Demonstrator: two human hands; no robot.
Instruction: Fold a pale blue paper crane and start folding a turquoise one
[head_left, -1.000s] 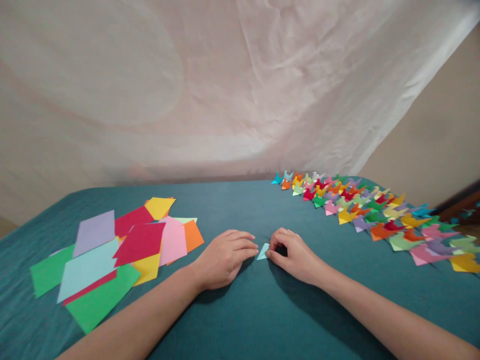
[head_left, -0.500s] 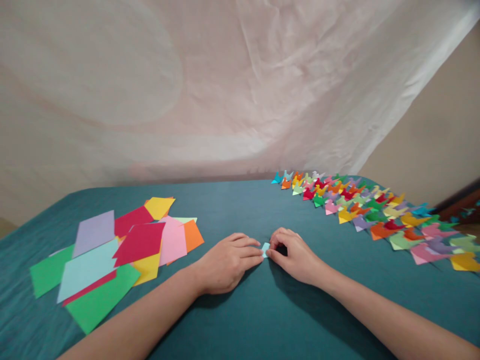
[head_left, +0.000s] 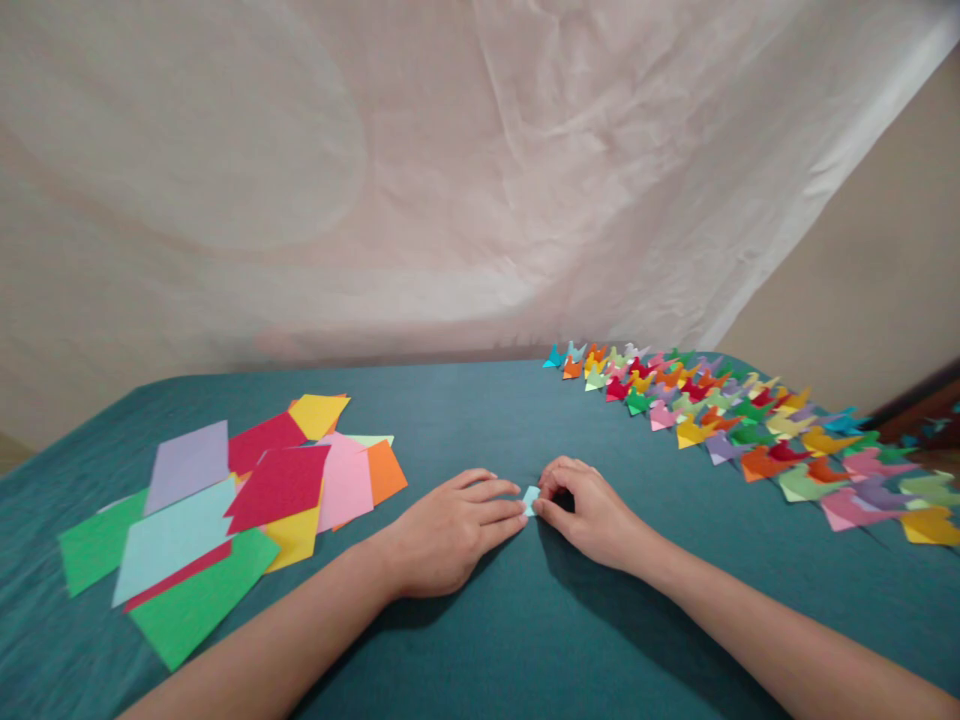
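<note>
A small folded piece of light blue paper [head_left: 531, 499] lies on the teal tablecloth [head_left: 480, 620] between my hands. My left hand [head_left: 450, 530] rests palm down, its fingers stretched out flat, with the fingertips pressing on the paper's left side. My right hand [head_left: 589, 515] is curled, its thumb and fingers pinching the paper's right edge. Most of the paper is hidden under the fingers.
A loose pile of coloured paper squares [head_left: 225, 500] lies at the left. Several folded paper cranes [head_left: 750, 425] in many colours stand in rows at the right, reaching to the table's far edge. A white sheet [head_left: 375, 180] hangs behind the table.
My left hand slid a little to the right over the light blue paper, so less of it shows. My right hand has kept its place.
</note>
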